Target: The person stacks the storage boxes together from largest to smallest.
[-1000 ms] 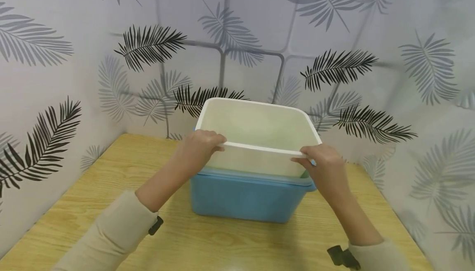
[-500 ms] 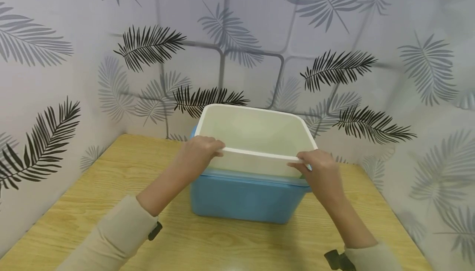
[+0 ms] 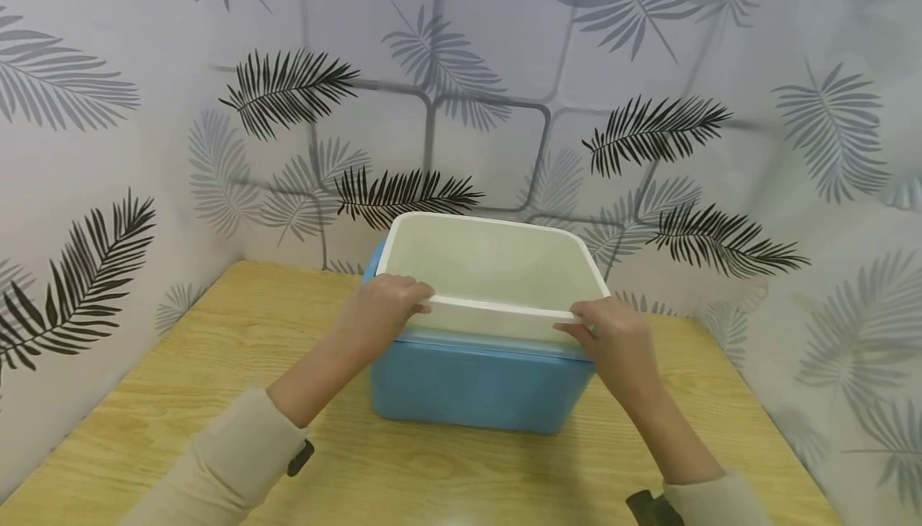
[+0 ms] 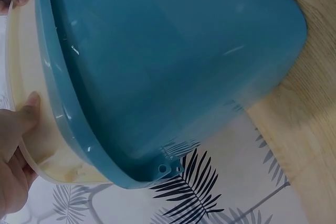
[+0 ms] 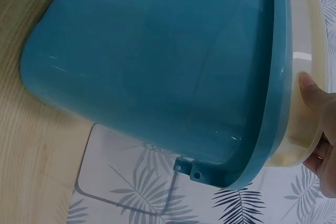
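A cream plastic bin [image 3: 490,262] with a white rim sits partly inside a blue plastic bin [image 3: 475,390] on the table. Its upper part stands above the blue rim. My left hand [image 3: 382,310] pinches the near rim of the cream bin towards its left corner, and my right hand [image 3: 615,338] pinches the same rim towards the right corner. In the left wrist view, the left thumb presses the outside of the cream wall [image 4: 50,135]. The right wrist view shows the right thumb likewise on the cream wall [image 5: 304,114]. The cream bin's lower part is hidden inside the blue one.
The wood-grain table [image 3: 180,414] extends on both sides of the bins. A wall covering with leaf prints [image 3: 490,54] rises close behind them. Small tabs with holes [image 4: 170,169] stick out from the blue rim.
Both hands have moved down with the cream bin, which now sits deeper in the blue bin. It has also shifted slightly left. The blue bin's base stays in place.
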A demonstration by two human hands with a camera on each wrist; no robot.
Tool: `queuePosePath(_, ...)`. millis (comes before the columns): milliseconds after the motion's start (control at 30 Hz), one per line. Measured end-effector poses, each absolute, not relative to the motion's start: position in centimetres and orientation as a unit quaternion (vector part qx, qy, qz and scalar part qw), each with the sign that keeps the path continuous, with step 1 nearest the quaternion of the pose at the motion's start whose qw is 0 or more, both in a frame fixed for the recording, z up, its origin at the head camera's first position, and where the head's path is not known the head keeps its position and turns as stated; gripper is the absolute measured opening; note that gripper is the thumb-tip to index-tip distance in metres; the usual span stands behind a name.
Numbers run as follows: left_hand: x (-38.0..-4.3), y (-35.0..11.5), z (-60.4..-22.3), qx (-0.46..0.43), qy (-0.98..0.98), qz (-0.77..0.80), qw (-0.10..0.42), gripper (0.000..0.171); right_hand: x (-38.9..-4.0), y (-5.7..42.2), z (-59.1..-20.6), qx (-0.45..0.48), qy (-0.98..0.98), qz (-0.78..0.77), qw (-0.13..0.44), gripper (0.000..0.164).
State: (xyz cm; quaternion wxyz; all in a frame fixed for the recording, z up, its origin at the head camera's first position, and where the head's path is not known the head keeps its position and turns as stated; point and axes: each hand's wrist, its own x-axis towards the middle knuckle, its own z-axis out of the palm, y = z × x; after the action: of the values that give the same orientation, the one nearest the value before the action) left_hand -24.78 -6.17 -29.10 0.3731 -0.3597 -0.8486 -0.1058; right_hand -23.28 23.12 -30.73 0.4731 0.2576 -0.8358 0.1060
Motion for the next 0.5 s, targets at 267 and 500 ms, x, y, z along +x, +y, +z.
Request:
queuePosePath(267, -24.8, -6.1, -29.7, -0.352, -0.855, -0.104, 0.366, 0.017, -23.3, 23.0, -31.1, 0.254, -0.839, 0.109, 0.469, 0.024)
queuePosePath(500, -24.9, -6.2, -30.2, -0.353, -0.854, -0.109, 0.367, 0.016, -23.2, 23.0, -31.6, 0.244, -0.849, 0.118, 0.453, 0.024)
